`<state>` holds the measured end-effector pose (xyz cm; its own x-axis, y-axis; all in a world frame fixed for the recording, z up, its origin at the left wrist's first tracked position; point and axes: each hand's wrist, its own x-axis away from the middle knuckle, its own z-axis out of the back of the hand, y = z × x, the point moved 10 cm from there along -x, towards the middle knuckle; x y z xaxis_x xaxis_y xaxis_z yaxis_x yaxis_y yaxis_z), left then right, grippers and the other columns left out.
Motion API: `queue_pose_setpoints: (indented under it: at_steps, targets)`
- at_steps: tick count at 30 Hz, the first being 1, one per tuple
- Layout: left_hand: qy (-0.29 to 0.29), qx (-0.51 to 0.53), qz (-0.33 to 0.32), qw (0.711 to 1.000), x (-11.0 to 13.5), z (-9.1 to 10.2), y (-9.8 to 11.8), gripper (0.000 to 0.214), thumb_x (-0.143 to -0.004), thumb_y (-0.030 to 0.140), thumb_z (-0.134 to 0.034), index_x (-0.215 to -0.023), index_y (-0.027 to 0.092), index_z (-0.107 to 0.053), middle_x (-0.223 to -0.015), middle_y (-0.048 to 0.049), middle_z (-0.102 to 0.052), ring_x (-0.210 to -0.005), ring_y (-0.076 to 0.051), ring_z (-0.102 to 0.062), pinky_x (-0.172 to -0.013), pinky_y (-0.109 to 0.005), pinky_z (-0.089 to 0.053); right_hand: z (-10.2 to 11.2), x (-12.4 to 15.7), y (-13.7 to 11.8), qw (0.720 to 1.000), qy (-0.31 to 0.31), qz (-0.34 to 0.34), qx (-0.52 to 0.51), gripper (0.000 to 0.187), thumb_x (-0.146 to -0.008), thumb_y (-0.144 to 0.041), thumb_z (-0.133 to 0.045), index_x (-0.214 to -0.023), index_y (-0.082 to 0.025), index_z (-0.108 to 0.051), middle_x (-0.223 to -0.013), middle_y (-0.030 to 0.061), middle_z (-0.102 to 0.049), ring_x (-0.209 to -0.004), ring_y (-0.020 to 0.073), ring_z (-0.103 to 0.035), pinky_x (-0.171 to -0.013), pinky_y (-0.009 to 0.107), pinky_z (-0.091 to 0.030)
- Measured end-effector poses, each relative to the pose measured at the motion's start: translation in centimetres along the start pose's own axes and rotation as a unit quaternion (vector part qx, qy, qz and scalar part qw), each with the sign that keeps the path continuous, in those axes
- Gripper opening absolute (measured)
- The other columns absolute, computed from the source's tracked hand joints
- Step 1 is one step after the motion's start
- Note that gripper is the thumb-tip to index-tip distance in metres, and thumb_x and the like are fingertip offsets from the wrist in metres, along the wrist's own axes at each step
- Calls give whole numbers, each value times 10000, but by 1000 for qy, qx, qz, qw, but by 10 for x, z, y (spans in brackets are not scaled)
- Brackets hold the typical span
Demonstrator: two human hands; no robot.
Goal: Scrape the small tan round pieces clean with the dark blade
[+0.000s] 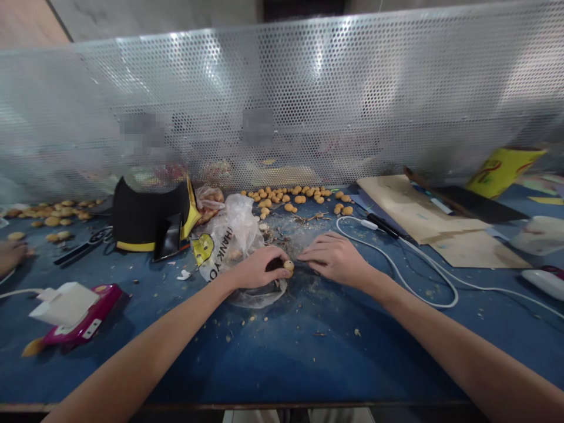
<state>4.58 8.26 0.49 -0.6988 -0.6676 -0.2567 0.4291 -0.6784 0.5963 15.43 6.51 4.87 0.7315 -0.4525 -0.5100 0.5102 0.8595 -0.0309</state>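
My left hand [258, 267] is closed in a pinch on a small round tan piece [288, 265] held just above the blue table [282, 352], over a clear plastic sheet [259, 294]. My right hand [335, 257] lies beside it, palm down, fingers stretched flat toward the piece and touching the table. A clear plastic bag printed "THANK YOU" [229, 235] sits just behind my left hand. Several more tan round pieces [299, 198] lie scattered further back near the mesh screen.
A perforated metal screen [282, 100] walls the table's far edge. Black and yellow pouch [152, 220], scissors [88, 244], pink device with white charger [73, 311] at left. White cable [405, 276], cardboard sheets [436, 223] at right. Another person's hand [11, 255] at far left.
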Motion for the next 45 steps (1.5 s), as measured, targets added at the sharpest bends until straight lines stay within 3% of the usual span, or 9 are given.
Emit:
queue_pose_setpoints:
  at_steps: [3, 10, 15, 20, 30, 39, 45]
  targets:
    - [-3, -2, 0, 1000, 0, -1, -1, 300, -909, 462, -568, -1060, 204, -596, -1021, -73, -643, -950, -215, -594, -852, -363, -464, 3, -2, -4, 999, 39, 6, -17, 209, -920, -211, -579, -1032, -271, -745, -958, -11, -766, -853, 166, -638, -811, 330, -443]
    - [-9, 1, -4, 1000, 0, 0, -1, 282, -910, 443, -573, -1059, 204, -594, -1031, -69, -644, -969, -209, -592, -870, -356, -455, 0, -1, -5, 999, 34, 38, 4, 210, -911, -192, -593, -1017, -287, -747, -967, -18, -770, -877, 184, -631, -841, 359, -429]
    - [-18, -4, -1, 1000, 0, -2, -1, 313, -920, 479, -543, -1060, 204, -594, -1038, -77, -643, -971, -217, -589, -870, -359, -452, 11, 0, -6, 996, 81, 30, -5, 214, -916, -184, -589, -1039, -270, -743, -971, -10, -770, -871, 175, -632, -821, 344, -439]
    - [-12, -5, -10, 1000, -1, 0, 3, 282, -926, 448, -545, -1055, 203, -595, -1019, -72, -651, -965, -218, -590, -865, -360, -451, 3, -3, -16, 997, 58, 50, -30, 204, -920, -190, -588, -1038, -272, -733, -990, -21, -768, -863, 166, -642, -835, 349, -439]
    - [-11, 0, -9, 1000, 0, -1, 1, 273, -917, 436, -564, -1060, 206, -598, -1040, -66, -652, -971, -206, -592, -877, -356, -450, -6, 0, -10, 999, 35, 33, -11, 192, -875, -179, -611, -948, -277, -759, -897, -17, -773, -827, 167, -656, -871, 374, -417]
    - [-9, 0, -2, 1000, 0, 1, 2, 269, -916, 437, -565, -1056, 209, -591, -1032, -65, -651, -968, -212, -594, -872, -363, -454, 6, -1, -5, 995, 87, -17, -49, 218, -898, -171, -582, -1020, -267, -736, -954, 1, -759, -872, 164, -666, -817, 343, -462]
    - [-19, -2, 7, 1000, 0, 0, 2, 270, -916, 434, -571, -1057, 206, -604, -1025, -55, -650, -956, -200, -589, -855, -337, -449, -3, -1, -14, 997, 61, 25, -45, 203, -893, -164, -600, -1006, -260, -739, -985, -11, -766, -861, 178, -641, -806, 354, -448]
